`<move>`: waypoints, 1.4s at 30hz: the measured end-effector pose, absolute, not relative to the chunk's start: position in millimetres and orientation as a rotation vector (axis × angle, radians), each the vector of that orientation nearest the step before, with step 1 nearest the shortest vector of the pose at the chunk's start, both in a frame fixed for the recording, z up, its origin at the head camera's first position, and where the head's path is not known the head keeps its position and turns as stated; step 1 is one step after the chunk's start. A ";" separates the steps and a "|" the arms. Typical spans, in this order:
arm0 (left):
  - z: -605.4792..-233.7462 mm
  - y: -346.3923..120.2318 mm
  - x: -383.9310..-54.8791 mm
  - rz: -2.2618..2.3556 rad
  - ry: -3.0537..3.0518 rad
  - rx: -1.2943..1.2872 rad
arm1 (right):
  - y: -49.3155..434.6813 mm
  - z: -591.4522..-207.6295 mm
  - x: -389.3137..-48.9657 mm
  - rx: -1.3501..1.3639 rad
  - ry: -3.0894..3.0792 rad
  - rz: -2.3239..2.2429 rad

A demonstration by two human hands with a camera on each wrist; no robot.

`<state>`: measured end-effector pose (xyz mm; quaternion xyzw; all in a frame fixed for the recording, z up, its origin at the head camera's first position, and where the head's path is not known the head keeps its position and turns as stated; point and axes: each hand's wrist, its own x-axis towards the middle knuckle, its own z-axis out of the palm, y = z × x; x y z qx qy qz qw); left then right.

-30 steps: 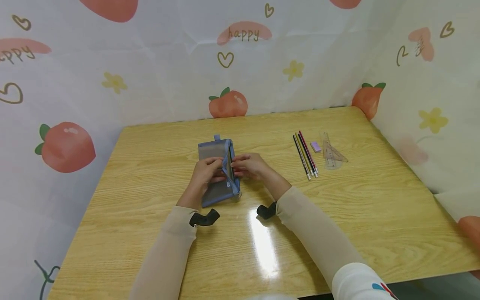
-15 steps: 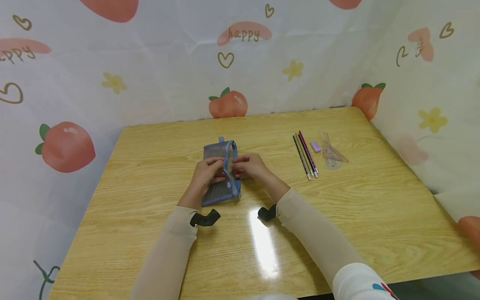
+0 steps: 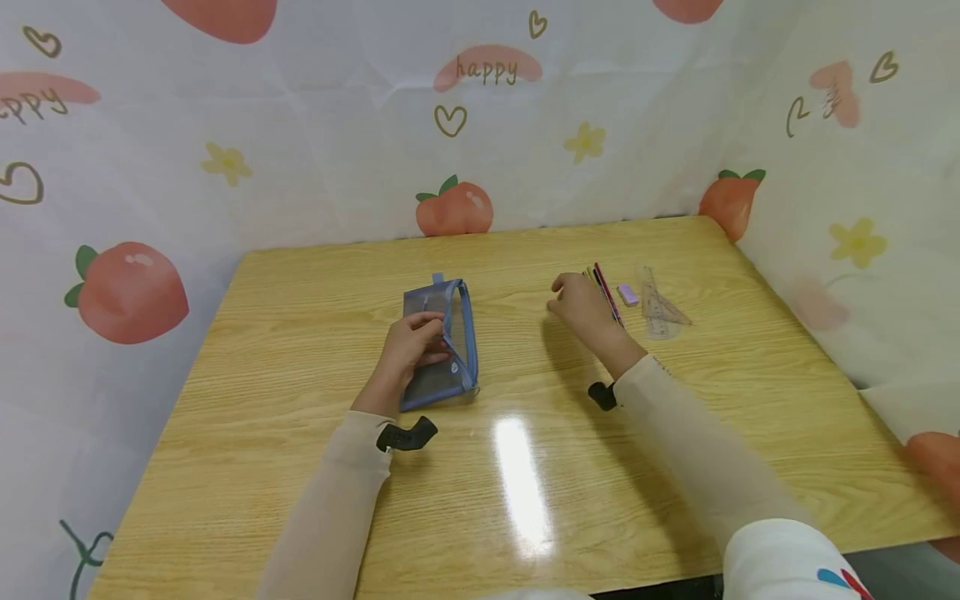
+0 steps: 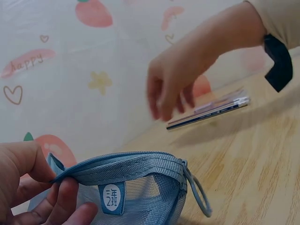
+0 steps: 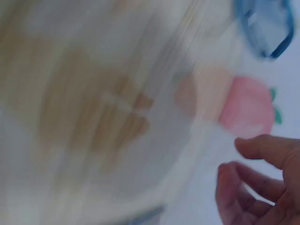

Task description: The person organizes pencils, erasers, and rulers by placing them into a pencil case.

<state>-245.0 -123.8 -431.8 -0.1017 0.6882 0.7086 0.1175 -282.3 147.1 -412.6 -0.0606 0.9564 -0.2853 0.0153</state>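
A blue mesh pencil case (image 3: pixel 431 385) lies on the table with its zipped mouth parted. My left hand (image 3: pixel 411 346) pinches the near edge of that mouth between thumb and fingers; the left wrist view shows the grip on the zipper edge (image 4: pixel 117 164). Apart from the case, my right hand (image 3: pixel 587 310) hovers over the table beside several pencils (image 3: pixel 607 296), partly covering them. Its fingers hang loosely bent and hold nothing, as the right wrist view of the hand (image 5: pixel 258 187) also shows.
Right of the pencils lie a purple eraser (image 3: pixel 627 294) and clear plastic rulers (image 3: pixel 662 312), including a triangle. The wooden table (image 3: pixel 300 333) meets a printed fabric backdrop (image 3: pixel 337 150) at the back and right.
My right hand has let go of the pencil case and moved right to the pencils. My left hand stays on the case, whose mouth now stands wider.
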 end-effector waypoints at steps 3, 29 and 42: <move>-431.3 -124.6 -245.6 2.088 2.005 -0.304 | 168.1 -409.1 -287.3 -0.141 3.060 -0.613; -432.1 -125.8 -246.8 2.130 1.983 -0.321 | 189.5 -429.3 -299.4 0.008 3.010 -0.615; -431.9 -124.9 -245.8 2.135 1.989 -0.308 | 191.9 -429.7 -300.8 0.013 2.995 -0.627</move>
